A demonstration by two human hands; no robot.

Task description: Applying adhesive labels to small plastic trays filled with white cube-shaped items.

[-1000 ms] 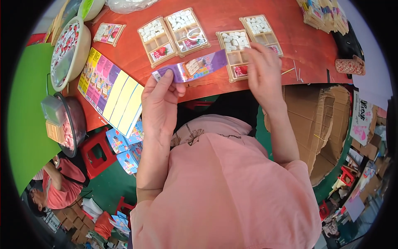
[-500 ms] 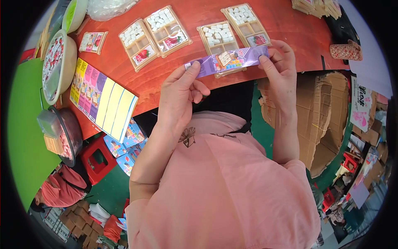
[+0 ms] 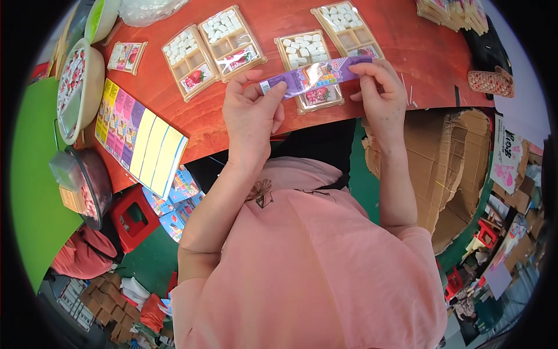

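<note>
A glossy purple printed paper strip [image 3: 320, 77] is stretched out level between my hands. Its left end is pinched between the thumb and fingers of my left hand [image 3: 251, 110]. At the other end, the bent index finger of my right hand [image 3: 381, 96] lies over the strip, with the thumb lower and apart from it. Beneath the strip lies a clear-lidded tray [image 3: 321, 108] of white marshmallows, its lower compartment showing a strawberry-print packet; the strip hides its middle. Just beyond my right hand sits a similar tray [image 3: 344, 38].
Two more filled trays [image 3: 181, 67] lie side by side left of centre on the red table [image 3: 145, 93]. A small packed tray [image 3: 126, 57], a sheet of printed strips [image 3: 142, 136] and a cream basin [image 3: 97, 87] are farther left. A torn cardboard box [image 3: 427, 168] stands below the table's right edge.
The right thumb has come off the strip's face, and the right index finger has curled over its end. That end has risen slightly. My left hand keeps its pinch.
</note>
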